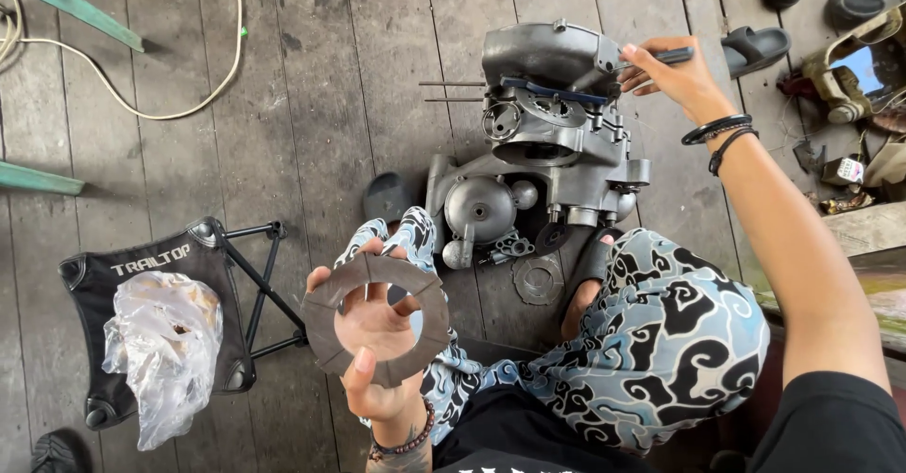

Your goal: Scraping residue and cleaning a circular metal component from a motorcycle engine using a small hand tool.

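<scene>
One ring-shaped friction plate is resting on my left hand, fingers spread through its hole, thumb curled over the rim, above my knee. My right hand is closing around a dark tool handle at the engine case on the plank floor. I am judging the loose hold risky: a tilt could be sending the plate down between the boards.

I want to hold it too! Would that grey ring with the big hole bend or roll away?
The grey ring probably stays stiff: it keeps its flat round shape resting on the left hand. It looks thin, so likely light for its size. Set on edge it might roll; laid flat on the wooden floor it should stay put.
</scene>
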